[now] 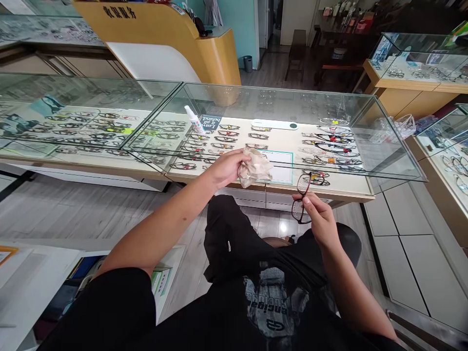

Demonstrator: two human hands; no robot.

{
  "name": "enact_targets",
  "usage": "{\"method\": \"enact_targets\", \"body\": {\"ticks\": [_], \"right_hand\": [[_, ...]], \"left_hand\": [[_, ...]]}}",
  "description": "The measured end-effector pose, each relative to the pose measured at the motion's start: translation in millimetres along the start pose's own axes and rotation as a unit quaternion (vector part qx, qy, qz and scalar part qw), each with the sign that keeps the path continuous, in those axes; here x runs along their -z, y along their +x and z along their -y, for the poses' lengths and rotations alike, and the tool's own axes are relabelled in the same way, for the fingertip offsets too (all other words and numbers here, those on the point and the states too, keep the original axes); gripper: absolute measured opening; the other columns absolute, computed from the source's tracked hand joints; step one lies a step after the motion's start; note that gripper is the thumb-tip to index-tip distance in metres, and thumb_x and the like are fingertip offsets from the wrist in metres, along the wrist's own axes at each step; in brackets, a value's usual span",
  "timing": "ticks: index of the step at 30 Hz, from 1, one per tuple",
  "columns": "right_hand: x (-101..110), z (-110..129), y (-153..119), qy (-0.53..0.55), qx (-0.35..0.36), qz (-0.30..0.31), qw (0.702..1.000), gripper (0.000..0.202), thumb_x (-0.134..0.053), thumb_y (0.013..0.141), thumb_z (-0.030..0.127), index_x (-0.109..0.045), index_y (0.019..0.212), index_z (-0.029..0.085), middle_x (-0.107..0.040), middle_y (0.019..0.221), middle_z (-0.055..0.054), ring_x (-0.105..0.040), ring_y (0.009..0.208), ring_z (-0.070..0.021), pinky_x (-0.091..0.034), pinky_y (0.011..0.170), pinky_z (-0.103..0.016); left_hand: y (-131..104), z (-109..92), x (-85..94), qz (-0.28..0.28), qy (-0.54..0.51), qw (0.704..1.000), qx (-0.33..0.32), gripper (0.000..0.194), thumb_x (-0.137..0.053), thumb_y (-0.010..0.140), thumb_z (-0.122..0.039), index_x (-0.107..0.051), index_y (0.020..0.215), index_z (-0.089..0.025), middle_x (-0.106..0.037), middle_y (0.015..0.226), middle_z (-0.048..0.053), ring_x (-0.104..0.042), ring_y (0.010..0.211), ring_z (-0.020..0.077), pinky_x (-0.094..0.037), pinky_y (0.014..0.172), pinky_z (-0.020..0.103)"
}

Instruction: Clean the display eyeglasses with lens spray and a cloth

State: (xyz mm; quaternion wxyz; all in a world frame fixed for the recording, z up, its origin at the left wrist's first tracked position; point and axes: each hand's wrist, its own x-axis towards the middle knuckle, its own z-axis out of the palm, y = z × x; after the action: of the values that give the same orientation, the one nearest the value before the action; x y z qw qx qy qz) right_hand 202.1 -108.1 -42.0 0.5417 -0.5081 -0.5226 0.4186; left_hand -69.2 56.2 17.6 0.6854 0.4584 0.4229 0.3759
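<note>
Right hand (322, 218) with dark-framed eyeglasses (302, 196)

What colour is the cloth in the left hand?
The cloth is pale beige, seen best in the head view.

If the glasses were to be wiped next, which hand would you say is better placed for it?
Probably the left hand: it holds the pale cloth, while the right hand is occupied gripping the glasses near their middle.

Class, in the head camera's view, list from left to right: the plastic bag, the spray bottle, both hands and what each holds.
White spray bottle → left hand → pale cloth → dark-framed glasses → right hand → plastic bag.
</note>
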Motion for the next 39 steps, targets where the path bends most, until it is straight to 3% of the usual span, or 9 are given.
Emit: {"method": "enact_targets", "body": {"ticks": [5,8,11,17,22,27,31,36,39], "right_hand": [[0.6,-1.0,0.2,0.006,0.004,0.005,1.0,0.03,-0.065,0.106,0.051,-0.087,0.11,0.031,-0.08,0.116,-0.007,-0.069,0.116,-0.0293,-0.051,0.105,-0.045],[0.9,-1.7,1.7,0.001,0.015,0.012,1.0,0.031,-0.065,0.106,0.052,-0.087,0.11,0.032,-0.079,0.115,-0.008,-0.068,0.117,-0.0306,-0.052,0.105,-0.047],[0.9,1.0,6.1,0.006,0.033,0.027,0.999,0.031,-0.065,0.106,0.053,-0.088,0.112,0.033,-0.076,0.119,-0.009,-0.066,0.123,-0.0317,-0.052,0.11,-0.049],[-5.6,17.7,24.4,0.05,0.079,0.072,0.993,0.031,-0.065,0.106,0.054,-0.089,0.112,0.035,-0.073,0.134,-0.008,-0.061,0.14,-0.0323,-0.045,0.125,-0.053],[-18.4,19.5,34.6,0.074,0.053,0.104,0.99,0.042,-0.065,0.102,0.067,-0.089,0.105,0.033,-0.074,0.14,-0.008,-0.06,0.146,-0.0338,-0.044,0.128,-0.055],[-25.5,8.7,32.6,0.094,0.0,0.113,0.989,0.044,-0.067,0.099,0.071,-0.089,0.105,0.033,-0.079,0.131,-0.008,-0.063,0.143,-0.0337,-0.049,0.124,-0.054],[-27.3,6.0,30.1,0.098,-0.003,0.099,0.99,0.045,-0.066,0.1,0.069,-0.089,0.107,0.031,-0.079,0.125,-0.008,-0.069,0.131,-0.0321,-0.052,0.119,-0.05],[-28.0,5.9,30.7,0.086,0.001,0.065,0.994,0.043,-0.065,0.102,0.066,-0.087,0.107,0.03,-0.078,0.114,-0.008,-0.072,0.118,-0.0308,-0.056,0.109,-0.048],[-27.1,6.5,32.5,0.068,0.005,0.054,0.996,0.045,-0.063,0.103,0.067,-0.087,0.105,0.029,-0.078,0.116,-0.009,-0.07,0.12,-0.0312,-0.055,0.109,-0.048]], "left_hand": [[-13.2,-8.6,-9.9,0.018,0.193,0.977,-0.088,0.038,-0.094,0.077,-0.045,-0.078,0.101,-0.021,-0.071,0.087,0.004,-0.063,0.075,0.0168,-0.053,0.068,0.03],[-19.7,-13.2,-18.0,0.003,0.208,0.966,-0.152,0.039,-0.096,0.075,-0.041,-0.077,0.103,-0.022,-0.075,0.099,0.005,-0.067,0.085,0.0184,-0.055,0.075,0.031],[-21.3,-12.4,-24.4,-0.004,0.192,0.967,-0.166,0.047,-0.098,0.071,-0.035,-0.075,0.109,-0.022,-0.076,0.108,0.006,-0.069,0.088,0.0187,-0.056,0.079,0.031],[-16.5,4.7,-32.9,0.046,0.163,0.976,-0.138,0.062,-0.099,0.071,-0.036,-0.067,0.122,-0.024,-0.077,0.106,0.005,-0.073,0.094,0.0215,-0.057,0.083,0.032],[-19.7,7.7,-45.8,0.068,0.159,0.977,-0.127,0.063,-0.1,0.07,-0.04,-0.067,0.122,-0.025,-0.072,0.093,0.001,-0.071,0.089,0.019,-0.054,0.078,0.028],[-19.4,6.3,-56.0,0.061,0.096,0.987,-0.118,0.068,-0.104,0.063,-0.044,-0.068,0.118,-0.026,-0.074,0.1,0.002,-0.07,0.092,0.019,-0.054,0.078,0.028],[-16.8,11.5,-58.2,0.062,0.039,0.994,-0.084,0.07,-0.104,0.062,-0.046,-0.067,0.118,-0.026,-0.075,0.101,0.002,-0.072,0.091,0.0192,-0.056,0.078,0.029],[-15.1,28.1,-52.4,0.029,-0.043,0.999,-0.01,0.067,-0.103,0.065,-0.046,-0.066,0.118,-0.027,-0.076,0.101,0.0,-0.07,0.076,0.0145,-0.053,0.066,0.026],[-15.6,44.3,-46.3,0.02,-0.08,0.996,0.024,0.06,-0.1,0.07,-0.05,-0.071,0.117,-0.027,-0.076,0.096,0.0,-0.07,0.074,0.0132,-0.054,0.068,0.027]]}}
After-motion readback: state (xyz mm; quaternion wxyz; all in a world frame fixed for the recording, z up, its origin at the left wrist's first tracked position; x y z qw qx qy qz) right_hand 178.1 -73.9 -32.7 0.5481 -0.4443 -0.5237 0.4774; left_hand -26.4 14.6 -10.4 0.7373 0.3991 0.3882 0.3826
